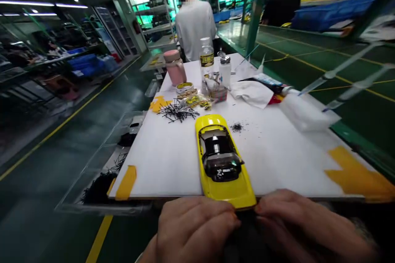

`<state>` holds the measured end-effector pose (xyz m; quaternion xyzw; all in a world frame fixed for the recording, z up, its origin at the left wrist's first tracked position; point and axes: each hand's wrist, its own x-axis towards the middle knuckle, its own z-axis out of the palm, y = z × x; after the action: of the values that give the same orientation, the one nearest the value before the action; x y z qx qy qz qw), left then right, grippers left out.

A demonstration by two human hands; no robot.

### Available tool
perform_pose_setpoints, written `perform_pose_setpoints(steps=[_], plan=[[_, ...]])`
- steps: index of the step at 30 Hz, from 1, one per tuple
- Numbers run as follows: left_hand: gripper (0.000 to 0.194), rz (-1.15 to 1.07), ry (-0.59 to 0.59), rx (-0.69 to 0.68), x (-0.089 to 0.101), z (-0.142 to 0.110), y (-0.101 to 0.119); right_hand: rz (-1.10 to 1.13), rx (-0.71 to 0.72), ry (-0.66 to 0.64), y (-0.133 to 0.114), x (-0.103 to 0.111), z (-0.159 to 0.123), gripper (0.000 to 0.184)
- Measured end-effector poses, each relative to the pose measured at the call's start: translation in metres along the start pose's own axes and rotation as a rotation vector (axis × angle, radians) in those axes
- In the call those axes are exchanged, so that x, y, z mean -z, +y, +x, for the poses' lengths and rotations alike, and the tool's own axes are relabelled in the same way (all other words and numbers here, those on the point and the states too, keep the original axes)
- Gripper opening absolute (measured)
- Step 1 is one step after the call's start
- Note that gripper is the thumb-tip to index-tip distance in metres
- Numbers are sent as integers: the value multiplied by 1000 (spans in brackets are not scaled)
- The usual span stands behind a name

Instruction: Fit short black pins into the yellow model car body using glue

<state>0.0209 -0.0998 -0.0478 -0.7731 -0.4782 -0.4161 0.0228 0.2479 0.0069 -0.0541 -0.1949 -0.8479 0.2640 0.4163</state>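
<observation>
A yellow model car (228,191) with a black roof and dark windows lies on the white worktop, its near end reaching over the front edge. My left hand (194,226) is closed at the left of that near end, fingers curled and fingertips against it. At the near right corner, my right hand (302,218) pinches the car with its fingertips. The undersides of both hands are hidden, so a small part between the fingers cannot be ruled out. Beyond the car lie a heap of thin black sticks (177,111) and a small pile of black bits (237,127).
Farther back on the worktop (166,152) stand a pink flask (175,68), a labelled bottle (207,59) and a metal-topped jar (225,67). Syringes (354,86) lean across a white block (305,111) at right. A clear tray (101,181) sits lower left. A person (195,26) faces away.
</observation>
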Motion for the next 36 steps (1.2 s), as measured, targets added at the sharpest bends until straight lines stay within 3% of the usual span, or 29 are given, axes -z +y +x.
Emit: perform_pose_setpoints(steps=[2, 7, 11, 17, 31, 36], plan=[[19, -106, 86, 85, -9, 9, -8, -62, -64, 63, 5, -1, 0, 11], [18, -268, 362, 548, -20, 0, -35, -123, -230, 118, 20, -10, 3, 7], [23, -518, 426, 745, -28, -5, -48, -100, -259, 125, 24, -17, 8, 9], [35, -724, 427, 809, -40, -4, -53, -56, -244, 112, 27, -27, 12, 13], [44, -765, 355, 844, -39, -3, -54, -80, -164, 56, 38, -31, 5, 16], [67, -722, 242, 843, -39, 2, -45, -126, -121, 41, 36, -29, 12, 16]])
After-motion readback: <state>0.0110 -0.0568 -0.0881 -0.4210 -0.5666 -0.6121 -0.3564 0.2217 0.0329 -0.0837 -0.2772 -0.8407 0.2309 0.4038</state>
